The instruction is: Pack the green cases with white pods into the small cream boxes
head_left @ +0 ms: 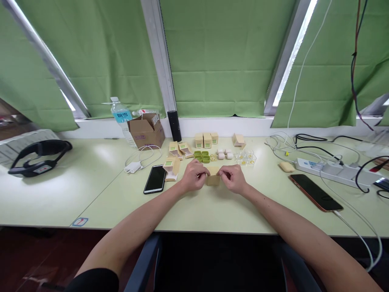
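One small kraft-paper box (213, 181) stands at the middle of the worktop (188, 213), between the left hand (195, 176) and the right hand (233, 178). Both hands are nearly closed, thumb and forefinger pinching the box's upper left and upper right corners, with the other fingers curled in.

Just beyond the box, four green rectangular holders (202, 157) sit in a cluster; to their right come tiny yellow pieces (213, 157), pale pink cylinders (225, 154) and clear plastic cups (245, 157) with yellow inside. Farther off, three upright kraft boxes (207, 140) stand side by side, and another kraft carton (239, 140) sits to their right.

Left of the holders are three opened boxes (172, 167), the nearest beside a dark-screened smartphone (154, 179). A brown cardboard carton (146, 132) stands at the far left, near a water bottle (122, 117). On the right, a white power strip (331, 172) lies beyond a second phone (316, 192).
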Action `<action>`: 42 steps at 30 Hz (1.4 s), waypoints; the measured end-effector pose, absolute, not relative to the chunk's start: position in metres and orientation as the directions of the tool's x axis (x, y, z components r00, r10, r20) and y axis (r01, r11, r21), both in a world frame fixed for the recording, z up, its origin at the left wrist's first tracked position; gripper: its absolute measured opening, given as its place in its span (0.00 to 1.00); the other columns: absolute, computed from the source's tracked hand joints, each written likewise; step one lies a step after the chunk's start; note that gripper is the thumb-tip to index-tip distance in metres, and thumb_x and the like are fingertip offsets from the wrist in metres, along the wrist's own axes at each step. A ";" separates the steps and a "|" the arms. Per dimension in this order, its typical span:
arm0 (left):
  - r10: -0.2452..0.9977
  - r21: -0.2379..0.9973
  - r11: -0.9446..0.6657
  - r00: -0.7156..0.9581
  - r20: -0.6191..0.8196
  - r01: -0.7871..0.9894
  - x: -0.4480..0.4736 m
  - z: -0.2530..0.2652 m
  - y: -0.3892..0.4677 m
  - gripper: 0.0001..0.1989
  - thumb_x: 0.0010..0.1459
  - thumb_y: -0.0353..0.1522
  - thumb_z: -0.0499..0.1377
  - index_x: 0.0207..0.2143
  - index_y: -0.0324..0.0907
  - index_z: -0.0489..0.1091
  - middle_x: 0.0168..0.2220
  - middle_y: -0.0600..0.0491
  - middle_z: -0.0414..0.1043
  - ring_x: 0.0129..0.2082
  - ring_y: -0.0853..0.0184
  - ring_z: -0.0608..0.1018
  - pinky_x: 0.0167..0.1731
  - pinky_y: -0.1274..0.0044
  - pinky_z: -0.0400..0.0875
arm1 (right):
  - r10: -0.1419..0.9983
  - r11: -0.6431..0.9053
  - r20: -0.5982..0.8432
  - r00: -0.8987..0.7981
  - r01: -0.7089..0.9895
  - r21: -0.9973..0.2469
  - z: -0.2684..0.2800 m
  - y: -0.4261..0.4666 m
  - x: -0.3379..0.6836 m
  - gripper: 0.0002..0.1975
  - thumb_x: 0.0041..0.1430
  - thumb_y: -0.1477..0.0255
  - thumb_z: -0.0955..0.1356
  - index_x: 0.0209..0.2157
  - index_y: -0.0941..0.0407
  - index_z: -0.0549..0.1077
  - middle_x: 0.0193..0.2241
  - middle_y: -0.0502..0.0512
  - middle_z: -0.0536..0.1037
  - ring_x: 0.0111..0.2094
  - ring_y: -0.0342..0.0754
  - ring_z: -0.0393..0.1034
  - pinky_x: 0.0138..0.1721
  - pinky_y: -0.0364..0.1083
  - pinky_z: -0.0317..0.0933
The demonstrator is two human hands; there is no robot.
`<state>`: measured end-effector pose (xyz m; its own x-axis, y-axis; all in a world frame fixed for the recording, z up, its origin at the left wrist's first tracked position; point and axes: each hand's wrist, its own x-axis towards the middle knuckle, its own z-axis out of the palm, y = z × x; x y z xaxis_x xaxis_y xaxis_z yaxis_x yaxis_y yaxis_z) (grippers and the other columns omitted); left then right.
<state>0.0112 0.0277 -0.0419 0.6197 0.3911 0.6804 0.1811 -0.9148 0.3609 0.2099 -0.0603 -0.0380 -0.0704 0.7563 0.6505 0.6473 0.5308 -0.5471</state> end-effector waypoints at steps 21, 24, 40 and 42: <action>0.602 0.359 -0.797 0.594 0.534 0.486 0.017 -0.043 0.022 0.14 0.53 0.24 0.55 0.32 0.45 0.79 0.19 0.54 0.71 0.23 0.61 0.72 0.33 0.71 0.66 | 0.820 0.273 0.572 -0.034 0.901 -0.338 -0.048 -0.040 0.238 0.09 0.55 0.75 0.65 0.25 0.53 0.78 0.17 0.50 0.74 0.20 0.46 0.62 0.27 0.45 0.47; 0.593 0.344 -0.805 0.639 0.490 0.484 0.018 -0.040 0.014 0.15 0.56 0.23 0.54 0.35 0.45 0.80 0.21 0.55 0.73 0.24 0.63 0.72 0.34 0.72 0.65 | 0.867 0.220 0.498 0.029 0.874 -0.433 -0.046 -0.038 0.241 0.14 0.59 0.73 0.63 0.33 0.52 0.82 0.21 0.51 0.78 0.24 0.49 0.68 0.29 0.45 0.51; 0.443 0.111 -0.896 0.884 0.150 0.430 0.022 -0.037 0.003 0.27 0.59 0.26 0.53 0.59 0.51 0.75 0.34 0.51 0.84 0.32 0.59 0.82 0.34 0.73 0.70 | 0.968 0.116 0.220 0.118 0.570 -0.814 -0.054 -0.027 0.241 0.30 0.48 0.77 0.62 0.55 0.54 0.75 0.30 0.49 0.77 0.24 0.45 0.68 0.32 0.45 0.63; 0.401 0.095 -0.915 0.909 0.113 0.391 0.023 -0.037 0.004 0.26 0.60 0.26 0.52 0.57 0.51 0.76 0.37 0.51 0.84 0.34 0.59 0.83 0.34 0.73 0.71 | 0.970 0.112 0.218 0.107 0.599 -0.793 -0.054 -0.027 0.242 0.31 0.47 0.78 0.63 0.56 0.54 0.73 0.33 0.50 0.78 0.26 0.46 0.68 0.31 0.45 0.63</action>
